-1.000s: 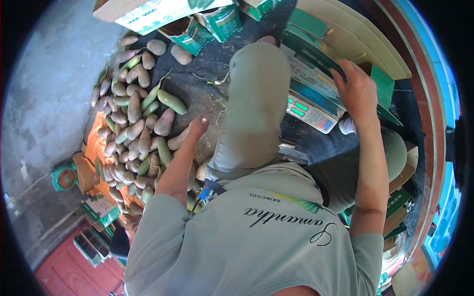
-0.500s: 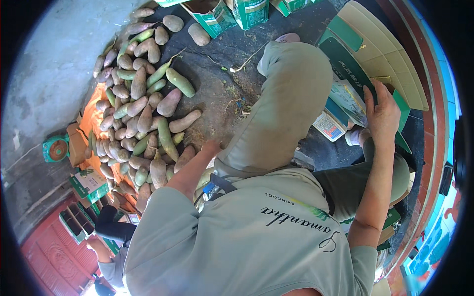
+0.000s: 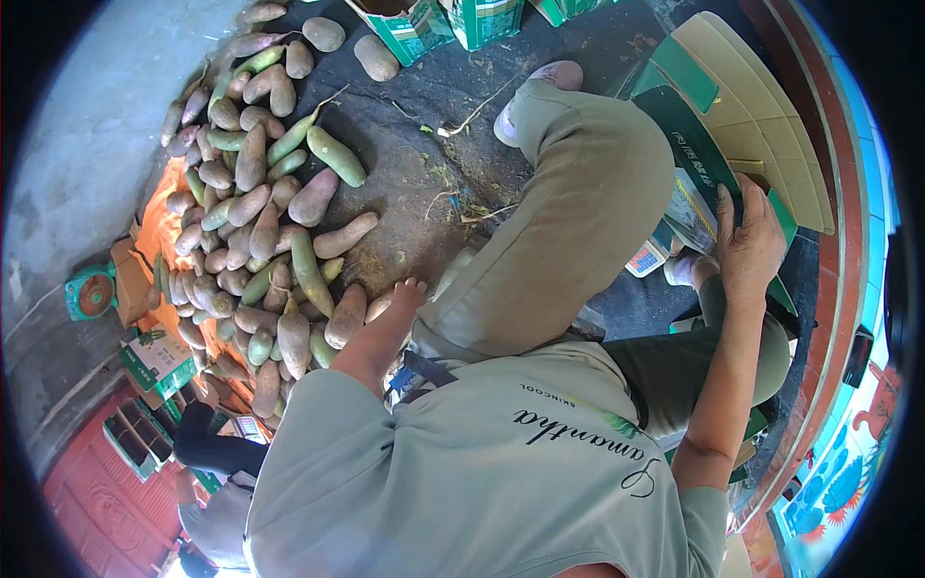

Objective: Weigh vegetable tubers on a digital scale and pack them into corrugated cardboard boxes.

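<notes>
My left hand [image 3: 409, 292] is low beside my bent knee, at the near right edge of a heap of long radishes [image 3: 310, 273]. Its fingers are slightly apart, and nothing shows in them. A pale green radish [image 3: 453, 274] lies close by, partly covered by my leg. The heaped radishes are green or brownish purple, many coated with soil. On the right, my right hand [image 3: 752, 236] grips the edge of an open green carton [image 3: 682, 135], its thumb and fingers at the flap. A printed sheet or panel [image 3: 689, 217] shows inside the carton's opening.
A scale with a keypad [image 3: 646, 258] sits partly behind my knee. More green cartons [image 3: 487, 21] stand at the far edge. Orange sheeting [image 3: 162, 217] lies under the heap. A small green fan [image 3: 93, 292] is by the left wall. Another person [image 3: 220, 520] works at lower left.
My left hand has risen slightly and its fingers show more. My right hand stays on the carton. The view has shifted, so the heap sits further left and my knee covers more of the scale.
</notes>
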